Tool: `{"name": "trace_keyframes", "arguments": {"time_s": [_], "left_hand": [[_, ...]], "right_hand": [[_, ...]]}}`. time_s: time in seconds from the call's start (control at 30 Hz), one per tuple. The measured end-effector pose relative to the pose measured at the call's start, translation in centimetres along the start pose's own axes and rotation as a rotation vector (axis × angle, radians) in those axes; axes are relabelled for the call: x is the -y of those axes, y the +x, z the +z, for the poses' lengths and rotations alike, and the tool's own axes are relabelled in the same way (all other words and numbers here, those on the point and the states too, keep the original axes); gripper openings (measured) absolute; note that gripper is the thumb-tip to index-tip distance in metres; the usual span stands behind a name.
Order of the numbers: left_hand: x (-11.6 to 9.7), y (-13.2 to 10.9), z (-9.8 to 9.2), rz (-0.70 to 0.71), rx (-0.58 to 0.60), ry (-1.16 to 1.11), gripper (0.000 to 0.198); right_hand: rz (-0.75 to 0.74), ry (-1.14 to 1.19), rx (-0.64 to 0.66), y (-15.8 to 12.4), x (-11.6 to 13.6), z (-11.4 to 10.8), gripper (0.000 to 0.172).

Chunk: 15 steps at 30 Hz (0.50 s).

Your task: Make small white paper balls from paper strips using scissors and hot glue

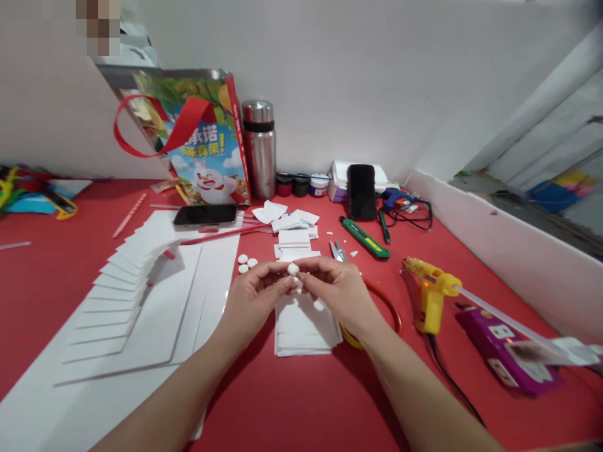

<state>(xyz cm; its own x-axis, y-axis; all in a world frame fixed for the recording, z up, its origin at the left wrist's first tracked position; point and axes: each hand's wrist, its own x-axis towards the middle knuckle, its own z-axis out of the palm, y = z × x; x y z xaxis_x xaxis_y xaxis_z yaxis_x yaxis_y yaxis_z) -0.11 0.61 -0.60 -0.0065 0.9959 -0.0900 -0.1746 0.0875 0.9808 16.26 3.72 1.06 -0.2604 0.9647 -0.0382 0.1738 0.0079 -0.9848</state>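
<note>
A small white lump (293, 269) sits pinched between the fingertips of my left hand (257, 290) and my right hand (335, 287). Both hands are closed on it, thumbs and index fingers meeting around it. Its material cannot be made out. Another bit of white shows just below, partly behind the fingers. Several round white pieces (243, 259) lie on the red table beside my left fingers. Under my hands is a stack of white paper cards (308, 329). Scissors (338, 251) lie by my right hand, their handles partly hidden behind its wrist.
On the left, a fanned white card structure (127, 276) stands on a white sheet. A yellow glue gun (431, 292) and purple power strip (506, 351) are at right. Behind are a green cutter (365, 238), phone (362, 191), steel flask (260, 150), and gift bag (202, 144).
</note>
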Motion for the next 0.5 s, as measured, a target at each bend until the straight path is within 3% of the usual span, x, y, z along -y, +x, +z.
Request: {"name": "trace_keyframes", "arguments": {"time_s": [0.5], "left_hand": [[-0.12,-0.03,0.10,0.013,-0.024,0.025,0.028]], "right_hand": [[0.028,0.071,-0.027,-0.21,-0.37,0.53,0.019]]}}
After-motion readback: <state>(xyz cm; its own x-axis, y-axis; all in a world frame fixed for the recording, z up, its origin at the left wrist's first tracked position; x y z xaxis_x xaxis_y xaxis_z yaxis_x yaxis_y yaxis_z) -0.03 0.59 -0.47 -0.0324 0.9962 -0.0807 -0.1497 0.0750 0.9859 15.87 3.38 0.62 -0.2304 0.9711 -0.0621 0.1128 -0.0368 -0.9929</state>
